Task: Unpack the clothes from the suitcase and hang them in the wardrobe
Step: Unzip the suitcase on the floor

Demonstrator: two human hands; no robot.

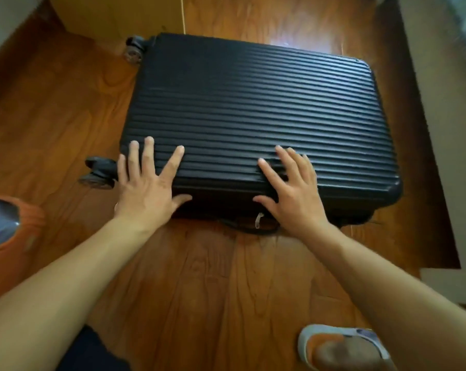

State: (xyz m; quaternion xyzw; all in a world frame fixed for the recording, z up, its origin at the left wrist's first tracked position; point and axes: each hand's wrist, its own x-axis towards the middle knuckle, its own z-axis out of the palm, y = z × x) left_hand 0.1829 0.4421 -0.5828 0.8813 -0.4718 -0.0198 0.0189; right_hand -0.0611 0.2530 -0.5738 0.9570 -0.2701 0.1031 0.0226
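One suitcase (pixel 253 113) lies on the floor (pixel 199 277), with two wheel sets showing: one far (pixel 134 49), one near (pixel 99 172). Two hands rest on it: left (pixel 148 183), right (pixel 293 191). One slipper (pixel 341 346) shows.

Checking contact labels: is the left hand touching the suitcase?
Touching. The head view shows the left hand flat on the black suitcase near its front edge, fingers spread across the ribs, thumb on the side.
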